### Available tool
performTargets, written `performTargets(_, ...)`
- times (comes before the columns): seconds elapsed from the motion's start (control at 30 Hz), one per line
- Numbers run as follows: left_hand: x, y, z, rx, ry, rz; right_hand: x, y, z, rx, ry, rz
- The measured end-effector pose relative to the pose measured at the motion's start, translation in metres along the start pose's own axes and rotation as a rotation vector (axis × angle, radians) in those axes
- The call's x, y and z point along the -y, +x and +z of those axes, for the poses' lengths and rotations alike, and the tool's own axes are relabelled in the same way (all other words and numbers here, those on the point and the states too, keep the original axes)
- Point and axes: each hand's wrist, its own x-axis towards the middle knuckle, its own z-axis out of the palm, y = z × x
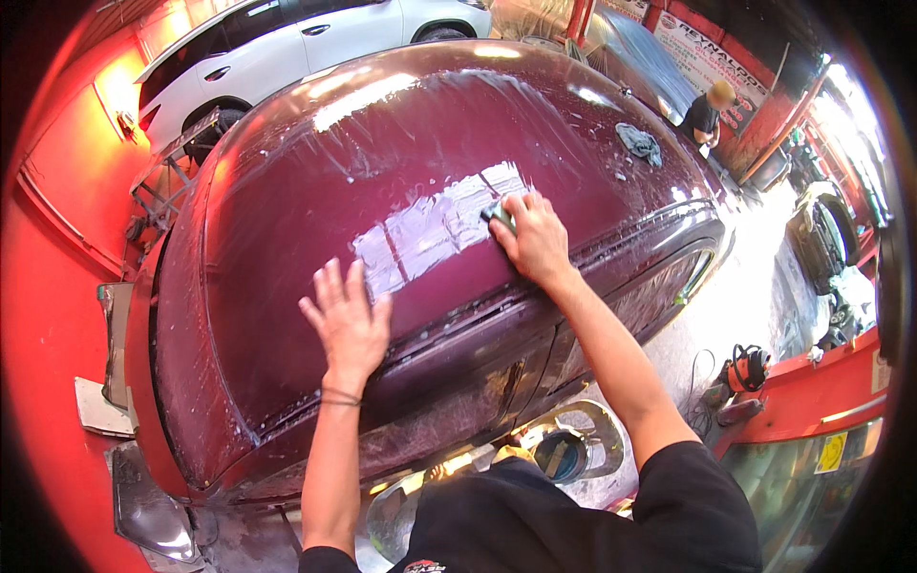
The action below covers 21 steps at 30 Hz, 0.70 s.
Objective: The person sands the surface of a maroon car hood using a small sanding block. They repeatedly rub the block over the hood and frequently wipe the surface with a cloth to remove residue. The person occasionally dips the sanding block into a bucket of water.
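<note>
A dark maroon car roof (287, 229) spreads out before me, with scratches and whitish smears over it. Across its middle runs a pale lilac-grey patch (425, 234) of what looks like filler, broken by a few darker lines. My right hand (538, 241) grips a small dark block with a greenish side (499, 218) at the right end of this patch. My fingers partly cover the block, so its underside is hidden. Resting near the patch's left end, my left hand (350, 323) has its fingers spread and holds nothing.
A crumpled grey-blue cloth (638, 143) lies on the car's far right part. Behind stands a white car (315, 43). Another person (705, 116) is at the far right. Below the car's side are a dark bucket (561, 456) and, farther right, an orange-and-black machine (745, 368).
</note>
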Motion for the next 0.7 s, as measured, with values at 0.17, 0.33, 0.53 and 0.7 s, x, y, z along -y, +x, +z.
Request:
performTargets(0.17,-0.086,0.111,0.046,0.025,-0.044,0.056,-0.053,0.066,0.022,-0.031,-0.02,0.014)
performTargets(0.33,-0.12,0.181,0.052,0.086,0.044,-0.213,-0.101,-0.011,-0.044,-0.01,0.005,-0.043)
performTargets(0.53,-0.133,0.211,0.064,0.096,0.122,-0.257,-0.198,0.064,-0.02,-0.052,-0.014,-0.016)
performTargets(0.7,-0.128,0.208,0.076,0.069,0.172,-0.247,-0.266,0.258,0.068,0.061,-0.139,0.09)
